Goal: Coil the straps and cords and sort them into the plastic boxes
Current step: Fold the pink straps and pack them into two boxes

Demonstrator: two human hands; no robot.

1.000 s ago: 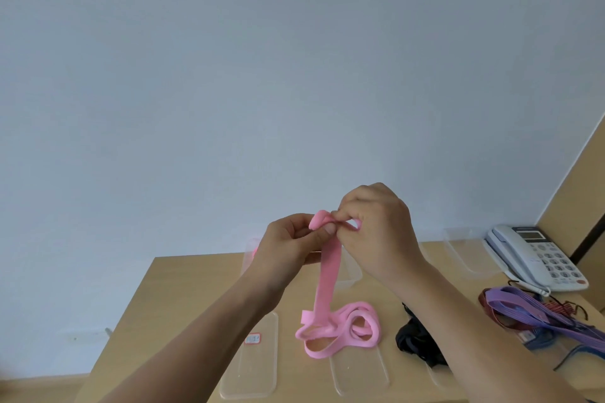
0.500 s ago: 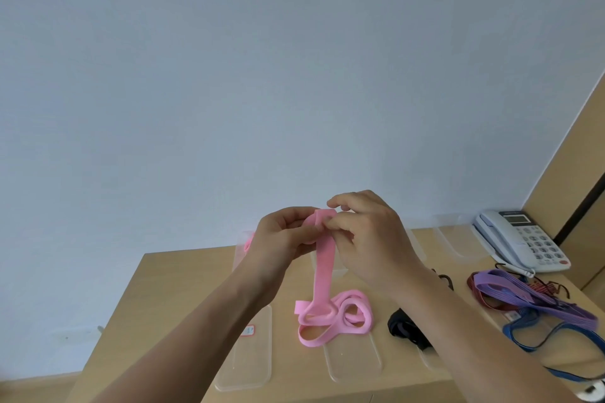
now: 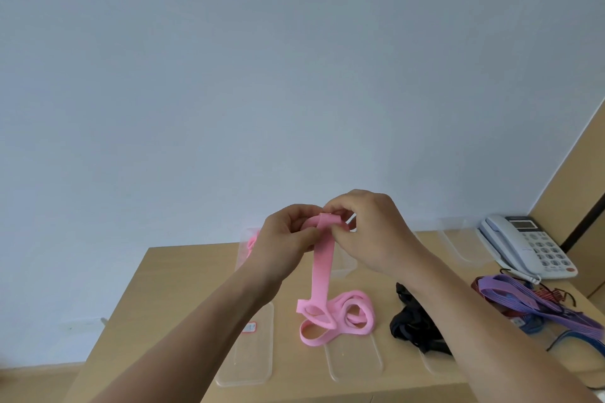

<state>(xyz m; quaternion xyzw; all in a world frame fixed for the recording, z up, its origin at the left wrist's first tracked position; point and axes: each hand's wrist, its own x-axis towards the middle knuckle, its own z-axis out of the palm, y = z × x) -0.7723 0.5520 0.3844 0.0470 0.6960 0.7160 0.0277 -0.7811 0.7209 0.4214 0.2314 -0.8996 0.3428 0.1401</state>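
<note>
Pinching the curled top end of the pink strap (image 3: 322,271) with left hand (image 3: 284,239) and right hand (image 3: 370,232) above the tabletop (image 3: 183,288), with its tail drooping into a loose heap below; seemingly soft, light, floppy, best gripped at the coil itself.

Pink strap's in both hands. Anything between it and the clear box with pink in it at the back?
Nothing visible. The left hand and right hand pinch the pink strap at its top end; the rest hangs to a loose pile on the table. The box sits right behind the left hand, which hides most of it.
</note>
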